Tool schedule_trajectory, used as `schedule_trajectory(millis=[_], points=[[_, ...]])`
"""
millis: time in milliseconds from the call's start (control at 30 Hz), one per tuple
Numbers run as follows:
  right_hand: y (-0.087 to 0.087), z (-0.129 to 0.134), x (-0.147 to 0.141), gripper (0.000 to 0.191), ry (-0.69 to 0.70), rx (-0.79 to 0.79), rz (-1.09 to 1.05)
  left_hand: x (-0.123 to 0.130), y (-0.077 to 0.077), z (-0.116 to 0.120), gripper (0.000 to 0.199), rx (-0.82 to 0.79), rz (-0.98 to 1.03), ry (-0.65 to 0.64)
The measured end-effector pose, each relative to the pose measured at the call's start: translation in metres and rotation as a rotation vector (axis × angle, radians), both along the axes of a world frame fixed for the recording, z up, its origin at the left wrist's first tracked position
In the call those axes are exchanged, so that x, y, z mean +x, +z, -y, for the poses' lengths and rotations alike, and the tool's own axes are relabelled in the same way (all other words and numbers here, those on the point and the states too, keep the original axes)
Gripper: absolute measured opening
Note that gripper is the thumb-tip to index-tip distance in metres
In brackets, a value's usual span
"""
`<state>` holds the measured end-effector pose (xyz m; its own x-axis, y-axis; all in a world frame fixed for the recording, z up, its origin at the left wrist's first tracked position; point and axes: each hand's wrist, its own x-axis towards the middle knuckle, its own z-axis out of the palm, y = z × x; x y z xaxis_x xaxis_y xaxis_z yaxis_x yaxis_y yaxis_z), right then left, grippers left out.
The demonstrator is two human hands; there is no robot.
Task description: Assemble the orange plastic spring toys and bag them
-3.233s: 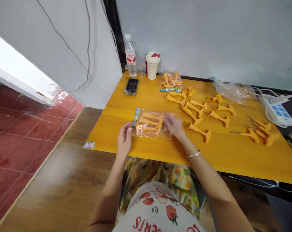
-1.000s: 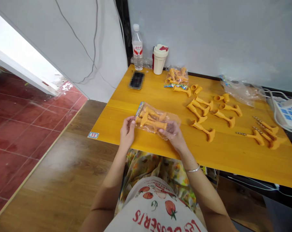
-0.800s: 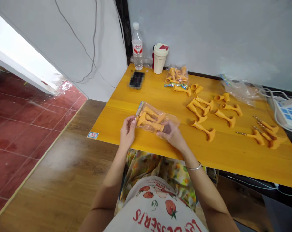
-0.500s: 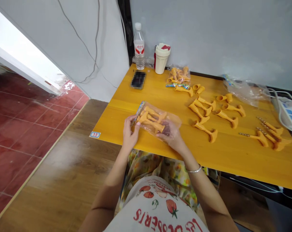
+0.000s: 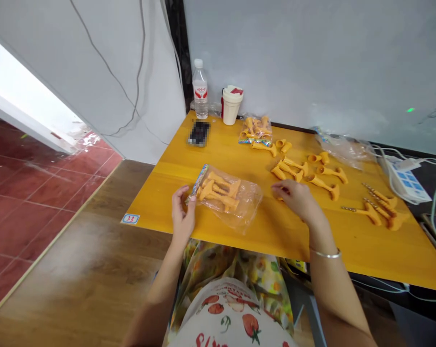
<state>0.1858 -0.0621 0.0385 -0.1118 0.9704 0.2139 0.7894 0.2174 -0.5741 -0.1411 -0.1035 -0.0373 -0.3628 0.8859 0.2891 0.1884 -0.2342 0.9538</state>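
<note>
My left hand (image 5: 182,214) pinches the printed strip at the left end of a clear plastic bag (image 5: 239,205), which holds several orange plastic flared pieces and lies on the yellow wooden table (image 5: 348,238). My right hand (image 5: 295,196) is away from the bag, curled over a loose orange flared piece (image 5: 278,197). Most of that piece is hidden beneath my fingers. Further loose orange pieces (image 5: 324,182) are spread to the right of my right hand.
At the table's back stand a water bottle (image 5: 200,91), a white cup (image 5: 231,105) and a filled bag of orange pieces (image 5: 255,130). A blurred phone (image 5: 199,133) lies nearby. Screw-tipped orange pieces (image 5: 365,214) and a slack plastic bag (image 5: 342,152) lie right, beside a power strip (image 5: 405,180).
My right hand has let go of the bag and moved right onto a loose orange piece. The bag now rests on the table, held at its strip by my left hand.
</note>
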Motion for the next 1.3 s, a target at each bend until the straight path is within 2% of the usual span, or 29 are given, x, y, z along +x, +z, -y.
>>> schedule_trajectory(millis=[100, 167, 233, 333, 433, 533, 600, 667, 733, 800, 867, 967, 1033, 1100, 1233, 1300], points=[[0.018, -0.064, 0.004, 0.019, -0.075, 0.064, 0.189, 0.001, 0.001, 0.0, 0.038, -0.012, 0.024, -0.01], [0.019, -0.108, -0.007, 0.024, -0.123, 0.032, 0.239, 0.001, 0.002, -0.001, 0.038, -0.019, 0.025, -0.009], [0.011, -0.145, -0.023, 0.04, -0.181, -0.066, 0.232, 0.001, 0.001, -0.001, 0.038, -0.034, 0.024, -0.006], [-0.005, -0.177, -0.042, 0.046, -0.207, -0.13, 0.172, 0.001, 0.001, -0.002, 0.039, -0.053, 0.029, -0.001], [-0.014, -0.183, -0.051, 0.039, -0.166, -0.095, 0.13, 0.002, 0.002, -0.002, 0.039, -0.054, 0.021, 0.01], [-0.007, -0.167, -0.045, 0.042, -0.121, -0.022, 0.08, 0.003, 0.004, -0.001, 0.04, -0.06, 0.007, 0.013], [0.004, -0.144, -0.033, 0.05, -0.119, 0.058, 0.01, 0.003, 0.005, -0.001, 0.039, -0.059, 0.0, 0.007], [0.014, -0.106, -0.017, 0.045, -0.198, 0.216, -0.271, 0.002, 0.004, -0.002, 0.037, -0.051, -0.004, -0.002], [0.017, -0.055, -0.001, 0.043, -0.245, 0.331, -0.52, 0.001, 0.003, -0.003, 0.035, -0.033, -0.017, -0.003], [0.01, 0.003, 0.01, 0.042, -0.352, 0.363, -0.694, 0.003, 0.004, -0.001, 0.035, 0.013, -0.068, 0.012], [-0.005, 0.057, 0.011, 0.035, -0.543, 0.303, -0.838, 0.01, 0.01, 0.005, 0.037, 0.081, -0.163, 0.022], [-0.03, 0.11, -0.007, 0.031, -0.675, 0.212, -1.086, 0.033, 0.026, 0.021, 0.049, 0.189, -0.32, -0.086], [-0.043, 0.125, -0.027, 0.036, -0.663, 0.09, -1.213, 0.054, 0.036, 0.031, 0.063, 0.246, -0.438, -0.212], [-0.049, 0.126, -0.049, 0.04, -0.602, -0.011, -1.307, 0.073, 0.042, 0.039, 0.063, 0.276, -0.575, -0.289], [-0.051, 0.112, -0.085, 0.039, -0.472, -0.064, -1.411, 0.089, 0.049, 0.043, 0.012, 0.256, -0.756, -0.276], [-0.05, 0.105, -0.098, 0.038, -0.429, -0.048, -1.416, 0.089, 0.052, 0.043, 0.007, 0.267, -0.767, -0.234]])
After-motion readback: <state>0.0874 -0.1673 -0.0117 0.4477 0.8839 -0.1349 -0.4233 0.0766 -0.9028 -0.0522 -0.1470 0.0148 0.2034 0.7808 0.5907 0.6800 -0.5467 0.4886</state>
